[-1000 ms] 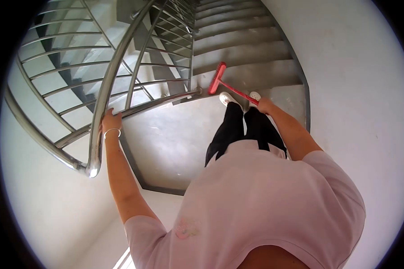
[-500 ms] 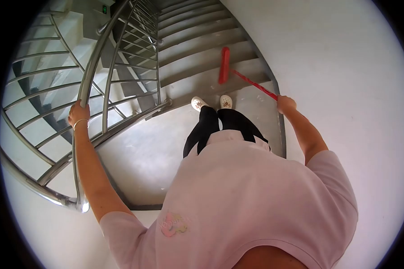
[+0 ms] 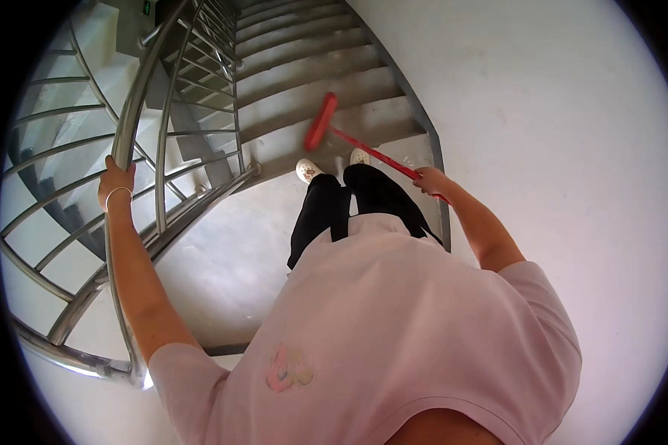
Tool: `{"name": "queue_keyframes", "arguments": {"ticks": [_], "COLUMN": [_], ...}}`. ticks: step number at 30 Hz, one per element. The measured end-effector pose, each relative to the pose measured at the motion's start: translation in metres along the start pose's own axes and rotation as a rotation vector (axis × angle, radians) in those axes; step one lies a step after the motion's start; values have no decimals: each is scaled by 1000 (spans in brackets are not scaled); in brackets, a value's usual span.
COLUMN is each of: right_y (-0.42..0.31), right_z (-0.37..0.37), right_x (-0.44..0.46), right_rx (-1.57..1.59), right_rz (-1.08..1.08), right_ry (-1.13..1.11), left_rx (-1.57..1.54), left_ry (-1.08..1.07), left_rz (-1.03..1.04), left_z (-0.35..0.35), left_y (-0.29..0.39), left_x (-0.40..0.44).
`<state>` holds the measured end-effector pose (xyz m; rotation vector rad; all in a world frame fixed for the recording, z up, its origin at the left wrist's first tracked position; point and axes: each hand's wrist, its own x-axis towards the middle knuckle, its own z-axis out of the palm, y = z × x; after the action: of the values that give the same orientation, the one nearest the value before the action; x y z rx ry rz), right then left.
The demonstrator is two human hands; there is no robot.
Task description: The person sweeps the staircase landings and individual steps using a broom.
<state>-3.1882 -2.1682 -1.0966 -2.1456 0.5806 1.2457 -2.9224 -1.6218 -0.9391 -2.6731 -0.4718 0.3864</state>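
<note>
My left hand (image 3: 116,183) is wrapped round the metal handrail (image 3: 136,100) on the left, with a thin bracelet at the wrist. On the right, my right hand (image 3: 432,182) grips the red handle of a broom (image 3: 321,122). The handle slants forward and left from my fist, and a short end sticks out behind it. The broom's long red head is over the steps just ahead of my shoes; its bristles cannot be made out.
Concrete stairs (image 3: 297,63) lead away ahead of me. My light clogs (image 3: 308,171) are at the front of the landing (image 3: 215,245). Metal railing bars (image 3: 204,133) close off the left side, with another flight beyond. A white wall (image 3: 527,148) stands on the right.
The broom head has swung left and nearer to my shoes, and its tilt has changed. My right hand has shifted left and slightly down. My left hand stays on the handrail.
</note>
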Motion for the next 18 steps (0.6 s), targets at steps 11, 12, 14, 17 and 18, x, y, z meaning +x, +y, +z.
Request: {"name": "queue_keyframes", "arguments": {"ticks": [11,12,14,17,18], "right_y": [45,42,40,52,53], "right_z": [-74,-85,-98,-99,-97], "right_x": [1,-2,-4,7,5], "right_rx": [-503,-520,-557,-650,-645], "right_rz": [313,338,323,294,297], "right_ry": [111,128,145,374,376], "left_rx": [89,93,92,91,98], "left_ry": [7,10,27,38,34], "left_rz": [-41,-35,-53,-51,-56], "left_z": [1,1,2,2,1], "left_y": [3,3,3,3,4], "left_x": [-7,-6,-6,-7,-8]}}
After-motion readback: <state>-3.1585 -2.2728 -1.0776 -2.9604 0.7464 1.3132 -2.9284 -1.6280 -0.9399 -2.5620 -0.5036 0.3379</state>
